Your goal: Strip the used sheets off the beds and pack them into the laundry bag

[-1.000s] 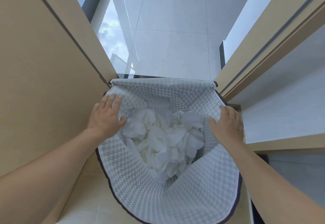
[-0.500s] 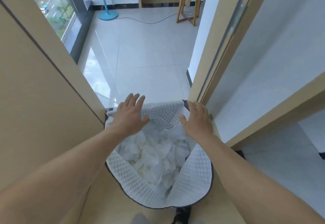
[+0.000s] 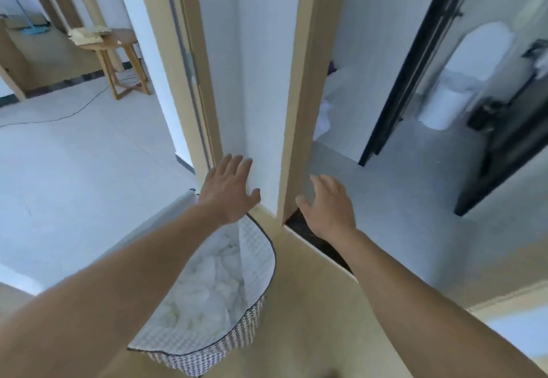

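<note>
Laundry bag: a grey-and-white houndstooth fabric laundry bag (image 3: 255,262) with a dark-trimmed rim stands open on the floor at the foot of a door frame, low in the centre of the head view.
Sheets: crumpled white bed sheets (image 3: 204,297) lie bunched inside the bag, below its rim.
Left hand: the left hand (image 3: 228,191) hovers above the bag's far edge, fingers spread and palm down, gripping nothing; whether it touches the white wall end (image 3: 261,81) behind it cannot be told.
Right hand: the right hand (image 3: 329,205) is likewise spread and empty, raised to the right of the bag, in front of the tan wooden door frame (image 3: 299,96).
Floor: pale glossy floor tiles (image 3: 89,152) stretch to the left of the bag.
Background, left: a light wooden stool (image 3: 121,60) stands well apart from the bag, a thin dark cable (image 3: 59,116) trailing across the tiles near it.
Background, right: a black-framed doorway (image 3: 412,63) opens well beyond the right hand; its contents are blurred.
</note>
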The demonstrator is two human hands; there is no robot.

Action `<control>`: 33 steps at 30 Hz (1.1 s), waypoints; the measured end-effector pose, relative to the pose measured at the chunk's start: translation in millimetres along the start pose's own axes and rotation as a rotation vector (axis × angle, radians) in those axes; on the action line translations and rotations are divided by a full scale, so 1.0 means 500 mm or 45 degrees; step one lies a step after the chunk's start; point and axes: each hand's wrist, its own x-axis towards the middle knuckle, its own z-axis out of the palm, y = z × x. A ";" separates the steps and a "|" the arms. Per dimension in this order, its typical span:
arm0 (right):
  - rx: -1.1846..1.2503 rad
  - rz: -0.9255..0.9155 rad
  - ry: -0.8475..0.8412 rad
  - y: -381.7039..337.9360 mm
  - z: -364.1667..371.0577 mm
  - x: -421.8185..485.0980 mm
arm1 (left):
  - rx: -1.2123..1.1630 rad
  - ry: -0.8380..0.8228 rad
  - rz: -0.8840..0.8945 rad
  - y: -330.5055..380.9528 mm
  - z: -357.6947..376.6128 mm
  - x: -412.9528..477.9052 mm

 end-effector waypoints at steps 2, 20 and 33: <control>-0.008 0.117 0.078 0.084 -0.060 -0.055 | 0.017 -0.005 0.162 0.116 -0.013 0.007; 0.035 1.327 0.731 0.944 -0.479 -0.921 | -0.020 0.003 1.485 1.403 0.069 -0.353; 0.062 1.859 1.030 1.368 -0.631 -1.233 | -0.107 -0.088 2.021 2.065 0.174 -0.537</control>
